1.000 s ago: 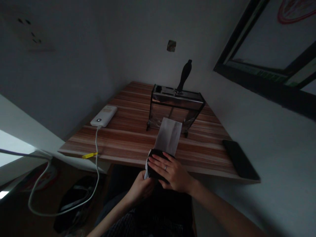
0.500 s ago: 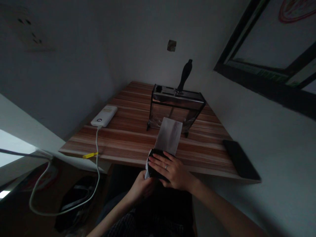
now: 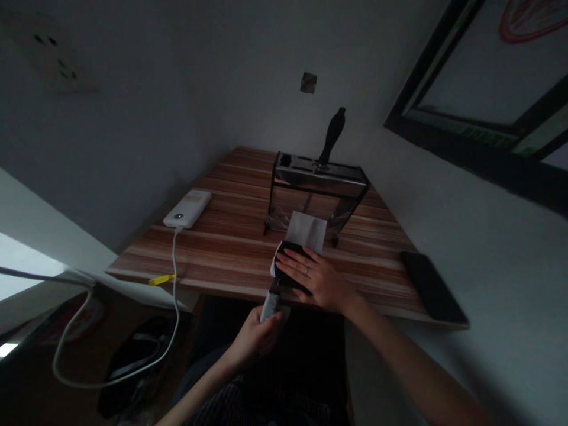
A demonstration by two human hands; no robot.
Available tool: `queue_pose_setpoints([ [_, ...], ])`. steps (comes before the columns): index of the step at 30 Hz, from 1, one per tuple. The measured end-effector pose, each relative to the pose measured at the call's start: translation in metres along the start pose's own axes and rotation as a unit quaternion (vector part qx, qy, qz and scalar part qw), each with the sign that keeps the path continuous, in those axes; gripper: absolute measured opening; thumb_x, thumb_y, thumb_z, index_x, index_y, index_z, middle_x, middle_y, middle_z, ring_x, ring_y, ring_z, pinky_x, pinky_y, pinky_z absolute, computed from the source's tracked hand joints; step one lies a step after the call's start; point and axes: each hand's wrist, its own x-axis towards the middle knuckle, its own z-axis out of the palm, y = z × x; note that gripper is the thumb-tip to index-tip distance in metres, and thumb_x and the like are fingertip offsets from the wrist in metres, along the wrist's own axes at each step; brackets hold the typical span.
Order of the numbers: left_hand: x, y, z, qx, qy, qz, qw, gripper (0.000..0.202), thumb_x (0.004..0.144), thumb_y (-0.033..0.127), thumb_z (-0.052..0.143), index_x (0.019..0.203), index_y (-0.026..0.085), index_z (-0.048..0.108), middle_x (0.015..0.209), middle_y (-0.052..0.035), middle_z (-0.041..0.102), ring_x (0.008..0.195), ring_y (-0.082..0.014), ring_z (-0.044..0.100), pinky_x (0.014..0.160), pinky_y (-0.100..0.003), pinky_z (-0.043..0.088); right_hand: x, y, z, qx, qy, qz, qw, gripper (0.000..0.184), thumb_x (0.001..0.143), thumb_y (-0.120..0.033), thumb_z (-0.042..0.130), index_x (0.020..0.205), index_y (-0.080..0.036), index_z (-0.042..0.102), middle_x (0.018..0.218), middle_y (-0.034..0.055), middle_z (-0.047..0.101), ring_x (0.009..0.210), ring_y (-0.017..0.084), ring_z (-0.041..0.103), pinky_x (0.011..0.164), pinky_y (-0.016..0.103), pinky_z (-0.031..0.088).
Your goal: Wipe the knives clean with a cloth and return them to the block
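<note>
Our left hand (image 3: 260,331) clasps one flat pale-grey strip (image 3: 307,229), angled over the front of one red-brown striped wood-grain table (image 3: 231,236); our right hand (image 3: 326,285) grips one black rectangular pad (image 3: 284,278) against it. Dim whitish walls (image 3: 244,89) meet behind.

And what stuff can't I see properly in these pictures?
In the head view:
Pale strip: partly covered by black pad and right hand.
Pale handle: lower end hidden by left hand.
Power bank: display too small to read.
Framed picture: cut off by top and right edges.
</note>
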Motion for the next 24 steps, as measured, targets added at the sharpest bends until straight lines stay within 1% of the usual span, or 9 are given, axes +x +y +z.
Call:
queue_pose_setpoints([
  [4, 0.0, 0.002, 0.002, 0.004, -0.001, 0.005, 1.0, 0.051, 0.061, 0.059, 0.074, 0.062, 0.02, 0.04, 0.03, 0.0139, 0.031, 0.024, -0.0006, 0.019, 0.025, -0.012, 0.017, 0.006, 0.015, -0.005, -0.011, 0.018, 0.002, 1.0, 0.057, 0.089, -0.025, 0.044, 0.144, -0.016, 0.029, 0.149, 0.0065, 0.034, 0.141, 0.017, 0.019, 0.115, 0.044, 0.018],
  [9, -0.002, 0.004, 0.003, -0.002, -0.001, 0.0, 1.0, 0.052, 0.06, 0.058, 0.075, 0.062, 0.021, 0.039, 0.03, 0.0147, 0.029, 0.024, -0.0004, 0.017, 0.024, -0.012, 0.016, 0.013, 0.034, -0.012, -0.018, 0.031, 0.014, 0.999, 0.054, 0.092, -0.024, 0.041, 0.143, -0.018, 0.029, 0.148, 0.0056, 0.036, 0.14, 0.017, 0.022, 0.115, 0.045, 0.018],
  [13, -0.002, 0.003, 0.003, -0.004, -0.006, -0.003, 1.0, 0.052, 0.06, 0.058, 0.074, 0.062, 0.021, 0.038, 0.03, 0.0145, 0.029, 0.024, -0.0003, 0.017, 0.024, -0.012, 0.016, 0.02, 0.05, -0.016, -0.017, 0.046, 0.016, 0.999, 0.055, 0.092, -0.024, 0.041, 0.144, -0.02, 0.028, 0.147, 0.0064, 0.037, 0.139, 0.018, 0.024, 0.113, 0.047, 0.02],
  [16, -0.002, 0.001, 0.002, -0.006, -0.007, -0.002, 1.0, 0.052, 0.061, 0.059, 0.074, 0.061, 0.021, 0.038, 0.031, 0.0143, 0.029, 0.024, -0.0003, 0.017, 0.024, -0.012, 0.016, 0.024, 0.061, -0.018, -0.017, 0.054, 0.017, 0.998, 0.054, 0.091, -0.024, 0.04, 0.144, -0.02, 0.029, 0.147, 0.0069, 0.038, 0.139, 0.019, 0.026, 0.113, 0.048, 0.021],
  [20, -0.003, 0.002, 0.002, -0.007, -0.008, -0.002, 1.0, 0.052, 0.061, 0.058, 0.074, 0.06, 0.021, 0.038, 0.031, 0.0139, 0.03, 0.024, -0.0004, 0.018, 0.024, -0.012, 0.016, 0.028, 0.071, -0.023, -0.015, 0.062, 0.023, 0.998, 0.053, 0.092, -0.025, 0.039, 0.144, -0.02, 0.03, 0.147, 0.0063, 0.038, 0.139, 0.02, 0.025, 0.113, 0.047, 0.021],
  [24, -0.003, 0.003, 0.003, -0.003, -0.011, 0.002, 1.0, 0.052, 0.061, 0.059, 0.074, 0.059, 0.021, 0.038, 0.03, 0.0139, 0.029, 0.024, -0.0003, 0.018, 0.024, -0.012, 0.016, 0.031, 0.073, -0.029, -0.007, 0.064, 0.043, 0.997, 0.052, 0.093, -0.025, 0.037, 0.144, -0.021, 0.029, 0.147, 0.0057, 0.037, 0.139, 0.019, 0.024, 0.112, 0.046, 0.024],
])
